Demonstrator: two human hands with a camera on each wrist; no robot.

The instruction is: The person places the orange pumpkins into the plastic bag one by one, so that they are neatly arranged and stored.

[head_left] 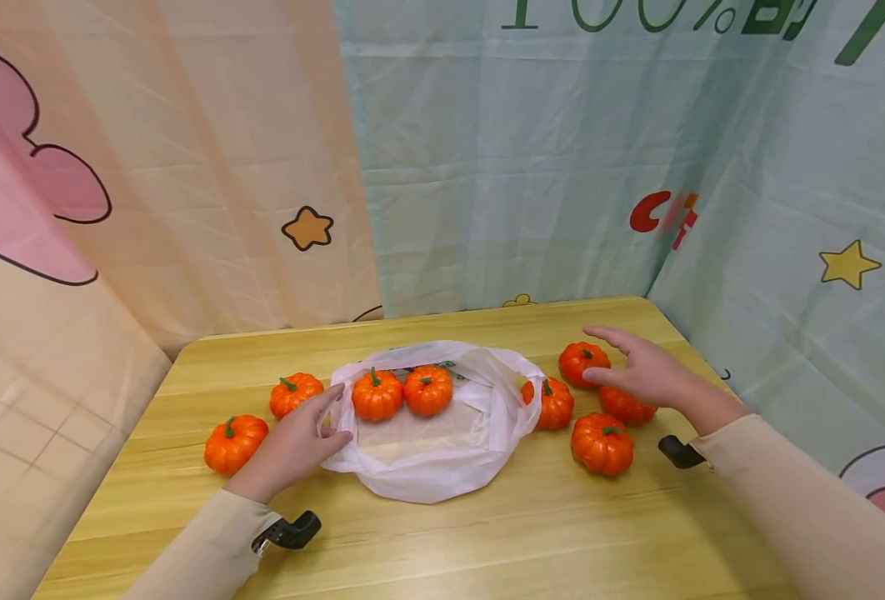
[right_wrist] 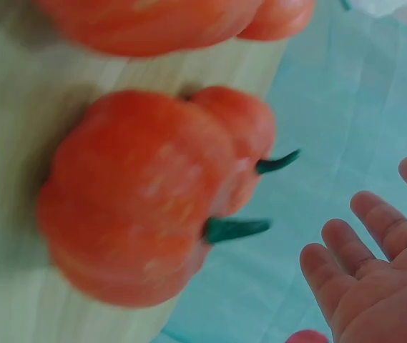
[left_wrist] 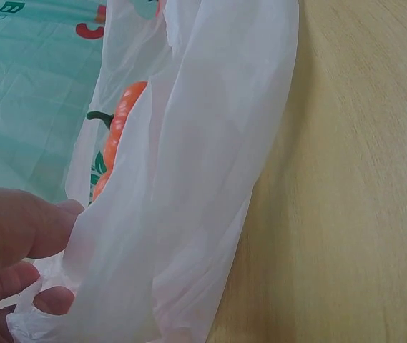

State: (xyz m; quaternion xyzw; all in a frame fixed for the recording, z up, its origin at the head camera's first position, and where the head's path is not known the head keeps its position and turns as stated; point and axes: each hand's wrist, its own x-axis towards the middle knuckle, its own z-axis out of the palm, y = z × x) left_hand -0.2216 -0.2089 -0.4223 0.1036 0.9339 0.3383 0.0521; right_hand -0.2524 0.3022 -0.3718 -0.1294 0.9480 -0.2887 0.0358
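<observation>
A white plastic bag point(head_left: 427, 479) lies on the table with its mouth open, and two small orange pumpkins point(head_left: 377, 395) with green stems sit inside at its back. My left hand point(head_left: 292, 442) is at the bag's left rim, fingertips touching the plastic, thumb and forefinger apart. In the left wrist view, thin plastic overlaps some fingers point(left_wrist: 54, 300). My right hand point(head_left: 641, 371) hovers over a cluster of pumpkins to the right of the bag, fingers spread and holding nothing. One pumpkin point(head_left: 622, 407) is partly hidden beneath it; another pumpkin point(head_left: 583, 364) lies just beyond its thumb.
A pumpkin point(head_left: 555, 406) sits against the bag's right handle, with another pumpkin point(head_left: 602, 444) nearer me. Left of the bag are two more, a front pumpkin point(head_left: 236, 444) and a back pumpkin point(head_left: 296, 394). Printed curtains point(head_left: 502, 183) enclose the wooden table point(head_left: 442, 550).
</observation>
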